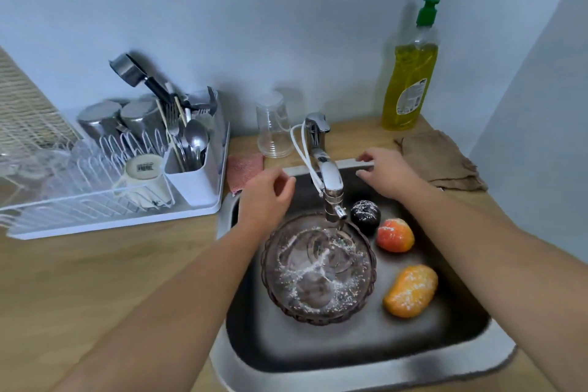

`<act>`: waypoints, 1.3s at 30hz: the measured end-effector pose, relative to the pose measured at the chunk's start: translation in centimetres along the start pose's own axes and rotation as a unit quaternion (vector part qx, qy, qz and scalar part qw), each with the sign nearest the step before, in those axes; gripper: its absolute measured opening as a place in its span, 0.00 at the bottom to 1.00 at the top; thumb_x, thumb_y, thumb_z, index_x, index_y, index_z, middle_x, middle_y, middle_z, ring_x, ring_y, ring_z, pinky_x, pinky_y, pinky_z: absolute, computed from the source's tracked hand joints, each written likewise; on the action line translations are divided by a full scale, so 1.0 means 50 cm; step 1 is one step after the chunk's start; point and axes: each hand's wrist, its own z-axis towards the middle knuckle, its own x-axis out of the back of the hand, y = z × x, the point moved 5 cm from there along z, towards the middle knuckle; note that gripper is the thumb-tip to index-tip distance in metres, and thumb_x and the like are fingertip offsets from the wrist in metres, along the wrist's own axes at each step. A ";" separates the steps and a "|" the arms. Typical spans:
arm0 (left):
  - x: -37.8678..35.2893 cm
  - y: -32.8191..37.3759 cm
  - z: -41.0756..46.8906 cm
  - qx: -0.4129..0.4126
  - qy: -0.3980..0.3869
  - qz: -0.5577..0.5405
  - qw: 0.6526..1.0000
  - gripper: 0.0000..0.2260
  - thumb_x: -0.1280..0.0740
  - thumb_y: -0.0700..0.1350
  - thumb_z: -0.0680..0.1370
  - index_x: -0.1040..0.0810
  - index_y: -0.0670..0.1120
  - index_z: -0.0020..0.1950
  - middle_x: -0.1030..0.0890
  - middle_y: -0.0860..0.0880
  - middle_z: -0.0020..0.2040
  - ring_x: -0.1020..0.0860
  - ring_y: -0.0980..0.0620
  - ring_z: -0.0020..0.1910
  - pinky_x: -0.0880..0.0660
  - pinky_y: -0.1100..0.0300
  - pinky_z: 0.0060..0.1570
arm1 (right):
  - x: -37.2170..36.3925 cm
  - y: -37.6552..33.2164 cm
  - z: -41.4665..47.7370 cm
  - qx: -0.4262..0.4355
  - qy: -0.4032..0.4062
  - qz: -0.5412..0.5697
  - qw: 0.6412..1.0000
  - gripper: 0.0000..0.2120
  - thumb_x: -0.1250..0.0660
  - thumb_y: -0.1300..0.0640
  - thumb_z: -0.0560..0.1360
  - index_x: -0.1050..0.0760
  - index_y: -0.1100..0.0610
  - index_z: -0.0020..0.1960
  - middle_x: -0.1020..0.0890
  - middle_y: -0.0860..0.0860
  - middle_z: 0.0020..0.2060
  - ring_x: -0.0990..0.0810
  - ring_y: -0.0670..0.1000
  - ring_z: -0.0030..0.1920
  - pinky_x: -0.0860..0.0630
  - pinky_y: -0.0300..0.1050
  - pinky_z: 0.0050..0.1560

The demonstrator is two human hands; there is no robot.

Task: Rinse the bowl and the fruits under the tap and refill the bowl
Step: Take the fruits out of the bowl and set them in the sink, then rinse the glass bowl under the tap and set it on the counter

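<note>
dusty glass bowl (319, 270), three fruits (394, 235) in sink (350, 369)

Pinkish ribbed bowl (319, 269) w/ white specks; dark, red-orange & orange fruits (410, 291).

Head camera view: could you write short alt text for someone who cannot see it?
Two bare hands, left hand and right hand, reach toward the tap over a sink. A powder-dusted glass bowl sits under the spout, three dusted fruits beside it.

Glossy metal tap (331, 181), dull steel sink (350, 356) – ribbed glass bowl (318, 270), matt wood counter (95, 280)
</note>
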 end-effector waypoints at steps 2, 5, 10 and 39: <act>0.023 0.021 0.036 -0.032 -0.004 -0.056 0.998 0.03 0.32 0.46 0.77 0.21 0.48 0.48 0.20 0.51 0.46 0.24 0.54 0.45 0.31 0.62 0.46 | -0.002 -0.041 0.039 0.025 0.026 0.034 0.999 0.18 0.34 0.56 0.76 0.28 0.55 0.66 0.23 0.54 0.63 0.25 0.54 0.61 0.30 0.48 0.61; 0.004 0.053 0.061 -0.069 -0.092 -0.093 0.989 0.11 0.34 0.49 0.78 0.20 0.49 0.59 0.22 0.52 0.61 0.26 0.55 0.60 0.32 0.58 0.63 | -0.008 -0.092 0.086 0.074 0.077 0.057 0.993 0.20 0.36 0.57 0.77 0.30 0.56 0.69 0.25 0.54 0.66 0.27 0.54 0.64 0.33 0.47 0.64; -0.039 0.046 0.067 -0.056 -0.104 -0.220 0.968 0.12 0.36 0.53 0.76 0.18 0.54 0.56 0.17 0.55 0.56 0.22 0.57 0.59 0.28 0.53 0.65 | -0.014 -0.127 0.125 0.138 0.134 0.059 0.980 0.17 0.33 0.60 0.75 0.24 0.58 0.64 0.20 0.57 0.60 0.23 0.58 0.60 0.31 0.46 0.60; -0.140 -0.173 -0.145 0.285 -0.175 0.015 0.942 0.25 0.32 0.51 0.75 0.32 0.50 0.71 0.42 0.42 0.75 0.38 0.43 0.73 0.38 0.51 0.72 | -0.235 -0.009 -0.142 -0.001 -0.090 0.114 0.989 0.06 0.39 0.65 0.75 0.23 0.60 0.47 0.20 0.55 0.48 0.23 0.56 0.51 0.29 0.45 0.50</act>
